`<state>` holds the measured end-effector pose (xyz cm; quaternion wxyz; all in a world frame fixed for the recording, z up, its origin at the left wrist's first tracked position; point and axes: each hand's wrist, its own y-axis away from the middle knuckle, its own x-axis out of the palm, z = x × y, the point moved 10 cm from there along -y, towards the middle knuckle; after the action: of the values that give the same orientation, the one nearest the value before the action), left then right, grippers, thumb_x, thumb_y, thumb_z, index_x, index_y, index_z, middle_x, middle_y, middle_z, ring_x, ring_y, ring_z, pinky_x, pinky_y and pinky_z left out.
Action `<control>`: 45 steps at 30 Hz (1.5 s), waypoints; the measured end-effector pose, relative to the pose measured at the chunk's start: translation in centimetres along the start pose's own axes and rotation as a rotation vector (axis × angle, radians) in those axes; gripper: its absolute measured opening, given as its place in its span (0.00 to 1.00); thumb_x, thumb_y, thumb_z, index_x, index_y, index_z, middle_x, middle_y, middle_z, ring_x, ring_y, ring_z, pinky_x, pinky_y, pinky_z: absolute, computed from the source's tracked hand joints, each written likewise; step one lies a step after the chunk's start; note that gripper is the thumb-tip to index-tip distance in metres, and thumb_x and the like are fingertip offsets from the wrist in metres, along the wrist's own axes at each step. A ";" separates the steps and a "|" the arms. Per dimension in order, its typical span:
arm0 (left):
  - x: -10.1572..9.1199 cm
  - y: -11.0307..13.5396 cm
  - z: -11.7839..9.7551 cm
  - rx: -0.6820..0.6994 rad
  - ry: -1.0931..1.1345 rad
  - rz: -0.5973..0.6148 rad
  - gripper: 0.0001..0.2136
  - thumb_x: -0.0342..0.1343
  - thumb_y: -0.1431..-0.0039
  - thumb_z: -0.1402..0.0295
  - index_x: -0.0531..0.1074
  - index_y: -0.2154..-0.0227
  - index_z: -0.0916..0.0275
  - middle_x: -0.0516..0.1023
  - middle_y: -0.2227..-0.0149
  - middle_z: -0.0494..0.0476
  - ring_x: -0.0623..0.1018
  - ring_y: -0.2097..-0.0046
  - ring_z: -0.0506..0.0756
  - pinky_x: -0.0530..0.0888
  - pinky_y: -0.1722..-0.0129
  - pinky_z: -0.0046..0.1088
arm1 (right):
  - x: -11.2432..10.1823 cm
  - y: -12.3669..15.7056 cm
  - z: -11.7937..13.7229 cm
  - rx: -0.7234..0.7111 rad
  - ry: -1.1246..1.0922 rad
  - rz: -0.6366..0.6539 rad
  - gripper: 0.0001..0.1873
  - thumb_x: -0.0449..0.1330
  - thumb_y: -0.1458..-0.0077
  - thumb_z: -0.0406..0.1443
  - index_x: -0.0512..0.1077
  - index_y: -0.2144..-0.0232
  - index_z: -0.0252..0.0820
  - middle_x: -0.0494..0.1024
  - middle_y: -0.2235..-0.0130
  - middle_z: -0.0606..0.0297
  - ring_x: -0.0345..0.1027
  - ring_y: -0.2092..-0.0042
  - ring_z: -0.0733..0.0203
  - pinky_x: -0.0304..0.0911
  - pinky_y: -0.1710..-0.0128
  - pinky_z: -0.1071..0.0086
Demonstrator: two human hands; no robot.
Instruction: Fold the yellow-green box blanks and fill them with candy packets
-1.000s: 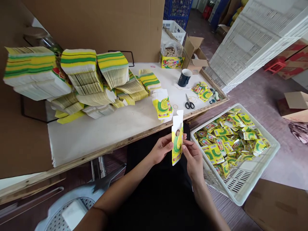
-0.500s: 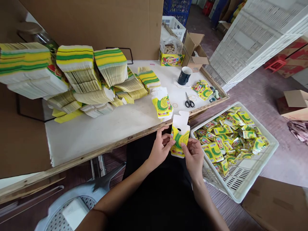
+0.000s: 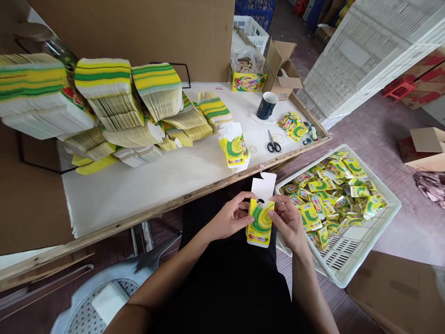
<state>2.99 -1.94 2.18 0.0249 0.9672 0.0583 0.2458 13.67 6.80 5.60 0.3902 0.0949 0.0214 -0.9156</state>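
Between my two hands, over my lap and just off the table's front edge, is a small yellow-green carton [image 3: 260,220] with its white top flap standing up. My left hand [image 3: 232,217] grips the carton's left edge between thumb and fingers. On the opposite side, my right hand [image 3: 288,220] pinches the upper right edge, its fingertips near the base of the flap. A small stack of similar flat cartons [image 3: 233,147] lies on the table beyond my hands. To the right, a white crate [image 3: 339,273] holds many such cartons.
Banded bundles of flat cartons [image 3: 104,99] are piled on the table's left [image 3: 114,195]. Scissors [image 3: 273,144], a dark mug [image 3: 267,106], several packets [image 3: 294,126] and a display box [image 3: 248,81] stand toward the right. A grey plastic chair [image 3: 81,297] is at lower left.
The carton has come slightly lower. My right hand has shifted up its right edge to the base of the flap, and my left fingers have moved toward its top.
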 end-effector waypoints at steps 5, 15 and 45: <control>0.3 0.1 0.6 -0.037 0.029 0.003 0.22 0.65 0.43 0.61 0.62 0.51 0.58 0.78 0.62 0.54 0.79 0.62 0.50 0.76 0.62 0.24 | -0.4 -0.5 1.5 -0.114 0.134 -0.012 0.08 0.62 0.37 0.41 0.75 0.63 0.42 0.73 0.65 0.62 0.65 0.68 0.64 0.60 0.69 0.70; -1.0 -0.2 -0.2 0.049 -0.160 -0.085 0.26 0.61 0.39 0.59 0.66 0.40 0.59 0.79 0.48 0.63 0.81 0.52 0.56 0.78 0.53 0.28 | -1.5 -0.5 2.4 -0.247 0.201 -0.180 0.17 0.56 0.34 0.46 0.80 0.55 0.45 0.77 0.56 0.56 0.71 0.53 0.53 0.66 0.52 0.59; -2.8 -2.8 -6.7 0.562 -0.816 -0.361 0.27 0.57 0.36 0.64 0.62 0.35 0.57 0.65 0.33 0.63 0.63 0.30 0.61 0.59 0.28 0.48 | -8.9 3.2 6.1 -0.420 0.640 -0.862 0.09 0.65 0.41 0.40 0.80 0.62 0.40 0.76 0.59 0.53 0.70 0.53 0.52 0.65 0.62 0.62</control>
<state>-2.90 0.58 6.51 -0.1728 0.9283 0.2732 -0.1839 21.07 10.19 13.39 -0.0336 0.2702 0.3566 -0.8937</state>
